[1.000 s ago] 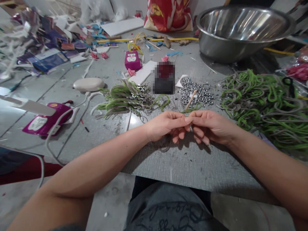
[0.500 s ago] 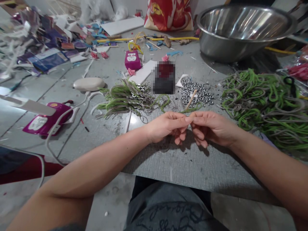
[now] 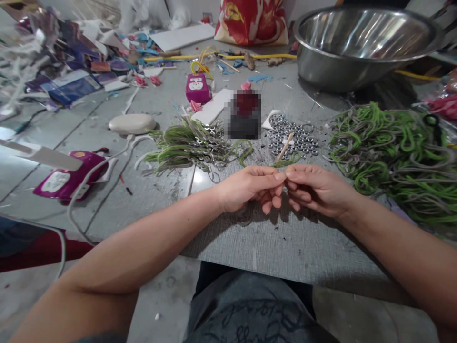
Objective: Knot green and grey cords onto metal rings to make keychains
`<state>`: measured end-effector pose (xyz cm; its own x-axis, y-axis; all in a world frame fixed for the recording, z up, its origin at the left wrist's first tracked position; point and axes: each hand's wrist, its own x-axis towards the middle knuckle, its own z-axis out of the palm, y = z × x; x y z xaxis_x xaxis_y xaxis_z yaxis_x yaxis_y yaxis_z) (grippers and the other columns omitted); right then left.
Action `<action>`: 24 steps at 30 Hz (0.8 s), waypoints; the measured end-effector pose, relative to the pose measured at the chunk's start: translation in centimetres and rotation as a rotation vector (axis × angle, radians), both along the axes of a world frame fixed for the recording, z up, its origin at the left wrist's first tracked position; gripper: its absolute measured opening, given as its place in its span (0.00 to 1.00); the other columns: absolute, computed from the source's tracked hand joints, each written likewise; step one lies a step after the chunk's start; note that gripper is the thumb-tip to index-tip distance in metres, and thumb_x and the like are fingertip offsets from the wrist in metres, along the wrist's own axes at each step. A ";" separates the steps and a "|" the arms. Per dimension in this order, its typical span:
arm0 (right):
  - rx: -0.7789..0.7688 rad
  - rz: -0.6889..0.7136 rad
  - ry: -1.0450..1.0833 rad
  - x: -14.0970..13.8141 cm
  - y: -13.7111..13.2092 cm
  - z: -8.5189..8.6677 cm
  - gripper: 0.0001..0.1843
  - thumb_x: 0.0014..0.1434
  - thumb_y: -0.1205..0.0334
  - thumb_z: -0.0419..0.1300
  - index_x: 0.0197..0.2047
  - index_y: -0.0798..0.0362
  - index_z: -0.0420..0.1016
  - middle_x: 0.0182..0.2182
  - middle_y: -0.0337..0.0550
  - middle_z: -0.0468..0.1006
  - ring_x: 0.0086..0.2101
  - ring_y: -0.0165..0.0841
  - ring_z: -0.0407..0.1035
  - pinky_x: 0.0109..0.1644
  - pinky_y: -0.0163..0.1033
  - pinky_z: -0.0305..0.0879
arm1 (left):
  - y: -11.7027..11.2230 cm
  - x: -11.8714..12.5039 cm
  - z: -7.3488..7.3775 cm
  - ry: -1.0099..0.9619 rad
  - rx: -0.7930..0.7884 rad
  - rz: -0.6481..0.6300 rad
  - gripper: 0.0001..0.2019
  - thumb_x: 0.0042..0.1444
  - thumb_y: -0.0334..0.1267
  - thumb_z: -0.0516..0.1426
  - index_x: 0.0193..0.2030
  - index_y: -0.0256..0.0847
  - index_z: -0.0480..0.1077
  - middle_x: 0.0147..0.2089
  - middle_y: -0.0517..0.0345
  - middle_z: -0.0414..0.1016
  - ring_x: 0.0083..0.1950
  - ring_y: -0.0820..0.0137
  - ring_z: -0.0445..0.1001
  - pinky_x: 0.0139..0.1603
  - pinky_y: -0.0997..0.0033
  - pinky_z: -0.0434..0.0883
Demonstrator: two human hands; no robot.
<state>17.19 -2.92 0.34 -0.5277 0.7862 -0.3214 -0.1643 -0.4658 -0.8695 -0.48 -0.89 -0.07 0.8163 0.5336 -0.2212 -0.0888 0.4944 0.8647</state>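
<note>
My left hand point(image 3: 250, 188) and my right hand point(image 3: 314, 188) meet fingertip to fingertip over the grey table point(image 3: 278, 247), both pinched shut. Between them runs a green cord point(image 3: 287, 162) that pokes out beyond my fingers. Whatever small part sits at the pinch is hidden by my fingers. Just beyond lies a heap of small metal rings point(image 3: 294, 136) with a wooden stick point(image 3: 284, 146) on it. To the left is a bundle of green and grey cords with rings fitted point(image 3: 191, 145). A big loose pile of green and grey cords point(image 3: 392, 147) lies to the right.
A large steel bowl point(image 3: 360, 43) stands at the back right. A white oval device point(image 3: 131, 124) with its cable, two magenta boxes point(image 3: 64, 178) point(image 3: 197, 89), a red bag point(image 3: 252, 21) and scattered paper scraps point(image 3: 74, 62) fill the left and back.
My fingers have curled in and shifted slightly while keeping the pinch on the cord. The hands stay in the same spot.
</note>
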 end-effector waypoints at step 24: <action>-0.002 0.041 -0.168 0.4 0.2 0.5 0.16 0.53 0.50 0.60 0.24 0.54 0.68 0.08 0.27 0.59 0.09 0.18 0.50 0.18 0.28 0.60 | 0.2 0.0 0.5 0.074 -0.018 0.004 0.12 0.60 0.41 0.51 0.29 0.36 0.63 0.16 0.63 0.70 0.11 0.79 0.64 0.11 0.84 0.60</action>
